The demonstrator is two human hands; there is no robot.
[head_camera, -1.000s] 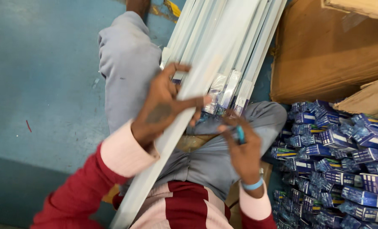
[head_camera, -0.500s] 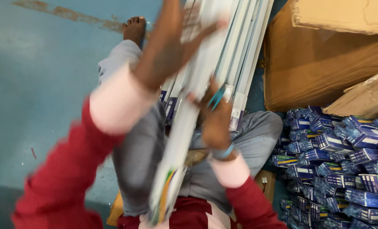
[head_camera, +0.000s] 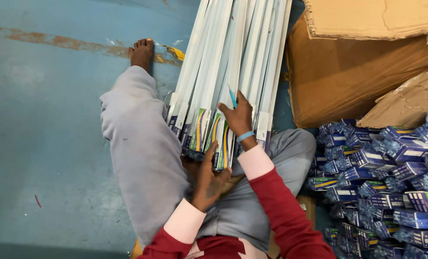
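I sit on a blue floor with a stack of long white tube-light packs point(head_camera: 233, 52) lying between my legs, their near ends banded in colour. My right hand point(head_camera: 239, 116) rests on top of the stack and pinches a thin blue pen point(head_camera: 232, 97) between its fingers. A blue band circles that wrist. My left hand point(head_camera: 210, 180) presses against the near end of one pack point(head_camera: 222, 144) at my lap, fingers curled on its edge.
Brown cardboard boxes point(head_camera: 362, 62) stand to the right of the stack. A heap of small blue wrapped boxes point(head_camera: 391, 182) fills the lower right. My bare foot point(head_camera: 141, 52) lies on the blue floor point(head_camera: 41, 120) by a torn yellow scrap.
One long pack that my left hand held raised has come down onto the stack. My left hand dropped to its near end, and my right hand moved up onto the stack.
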